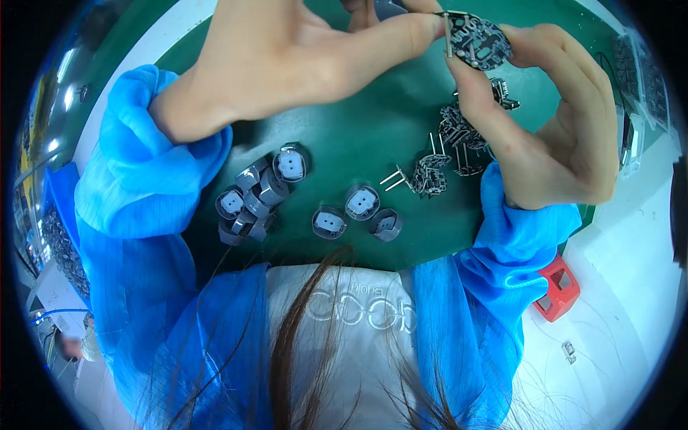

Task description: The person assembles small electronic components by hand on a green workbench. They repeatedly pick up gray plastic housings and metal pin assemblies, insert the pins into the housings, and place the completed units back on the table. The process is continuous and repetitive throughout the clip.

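Near the top of the head view, a round circuit board (480, 41) with a metal pin along its left edge is held up between both hands. My right hand (555, 118) pinches its right and lower rim between thumb and forefinger. From the left, my left hand (301, 68) closes thumb and fingers at the board's left edge, by the pin. A grey piece (389, 8) shows partly among the left fingers; its shape is mostly hidden. Below the hands lies a pile of similar boards (459, 129), some with long pins sticking out.
Several grey round plastic housings lie on the green mat (337, 143): a heap (252, 193) at left and a few loose ones (362, 202) near the front edge. A red plastic frame (557, 288) is at right. Clear trays (638, 79) stand far right, a blue bin (63, 204) far left.
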A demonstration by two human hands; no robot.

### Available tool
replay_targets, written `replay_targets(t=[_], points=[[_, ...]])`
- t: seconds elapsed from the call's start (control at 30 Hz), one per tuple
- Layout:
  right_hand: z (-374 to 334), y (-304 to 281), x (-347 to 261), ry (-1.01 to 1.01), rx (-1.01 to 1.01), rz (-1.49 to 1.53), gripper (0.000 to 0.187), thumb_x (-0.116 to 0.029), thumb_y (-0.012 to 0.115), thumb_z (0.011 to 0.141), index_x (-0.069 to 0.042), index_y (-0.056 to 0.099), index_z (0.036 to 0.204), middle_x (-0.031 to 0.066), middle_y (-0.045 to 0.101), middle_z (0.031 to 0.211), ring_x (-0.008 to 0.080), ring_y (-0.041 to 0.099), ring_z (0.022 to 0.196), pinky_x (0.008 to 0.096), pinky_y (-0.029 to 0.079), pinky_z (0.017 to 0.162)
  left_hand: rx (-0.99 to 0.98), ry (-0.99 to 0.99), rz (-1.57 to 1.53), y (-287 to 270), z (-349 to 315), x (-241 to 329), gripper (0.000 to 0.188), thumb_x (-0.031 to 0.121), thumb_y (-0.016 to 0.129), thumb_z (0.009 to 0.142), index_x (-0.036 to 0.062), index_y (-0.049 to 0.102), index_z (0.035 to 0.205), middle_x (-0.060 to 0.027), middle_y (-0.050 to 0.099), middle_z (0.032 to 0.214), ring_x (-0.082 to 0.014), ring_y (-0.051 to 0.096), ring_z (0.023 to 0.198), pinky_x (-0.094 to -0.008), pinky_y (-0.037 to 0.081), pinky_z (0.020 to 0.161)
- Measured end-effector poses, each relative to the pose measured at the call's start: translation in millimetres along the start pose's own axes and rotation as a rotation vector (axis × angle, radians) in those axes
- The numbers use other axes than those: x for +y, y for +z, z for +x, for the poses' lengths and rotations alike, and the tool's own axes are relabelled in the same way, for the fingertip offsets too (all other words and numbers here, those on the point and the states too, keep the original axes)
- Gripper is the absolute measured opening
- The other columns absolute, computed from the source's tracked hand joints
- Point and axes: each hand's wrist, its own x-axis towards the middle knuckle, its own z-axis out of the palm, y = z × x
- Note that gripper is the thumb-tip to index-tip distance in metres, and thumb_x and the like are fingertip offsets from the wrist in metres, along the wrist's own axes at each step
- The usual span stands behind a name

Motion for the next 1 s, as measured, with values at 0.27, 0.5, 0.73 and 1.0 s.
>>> replay_targets(t=[0.27, 0.5, 0.73, 1.0], points=[[-0.4, -9.7, 9.0, -0.074, -0.011, 0.153, 0.036, 0.014, 0.083, 0.063, 0.006, 0.065, 0.094, 0.015, 0.068, 0.09, 0.0217, 0.067, 0.077, 0.0322, 0.055, 0.07, 0.094, -0.382, -0.065, -29.4, 9.9, -12.6, 0.006, 0.004, 0.074, 0.083, -0.0002, 0.071, 0.079, -0.0026, 0.059, 0.083, -0.0065, 0.052, 0.06, -0.019, 0.039, 0.05], [-6.3, -5.6, 8.1, 0.285, -0.057, 0.234, 0.028, 0.02, 0.075, 0.07, 0.007, 0.063, 0.092, 0.0148, 0.068, 0.095, 0.0203, 0.068, 0.089, 0.031, 0.057, 0.081, -0.448, -0.385, -0.121, -11.7, 5.9, -4.1, 0.009, 0.005, 0.078, 0.079, 0.0002, 0.073, 0.085, -0.005, 0.063, 0.085, -0.0075, 0.058, 0.064, -0.0197, 0.045, 0.052], [-11.1, 1.4, 8.0, 0.565, -0.236, 0.439, 0.023, 0.01, 0.073, 0.078, 0.007, 0.066, 0.1, 0.0153, 0.068, 0.103, 0.0201, 0.068, 0.095, 0.0298, 0.054, 0.09, -0.514, -0.451, -0.187, -13.6, 6.5, 6.0, 0.03, 0.006, 0.083, 0.076, -0.0008, 0.07, 0.102, -0.0079, 0.069, 0.09, -0.0089, 0.064, 0.071, -0.0205, 0.053, 0.06], [-11.2, -4.9, 12.0, 0.555, -0.154, 0.47, 0.022, 0.005, 0.07, 0.086, 0.008, 0.066, 0.108, 0.017, 0.071, 0.103, 0.022, 0.069, 0.096, 0.0303, 0.053, 0.09, -0.317, -0.532, -0.454, -9.7, -3.3, -0.4, 0.035, 0.0, 0.081, 0.077, -0.0003, 0.066, 0.109, -0.0091, 0.069, 0.101, -0.0099, 0.066, 0.087, -0.0221, 0.056, 0.078]])
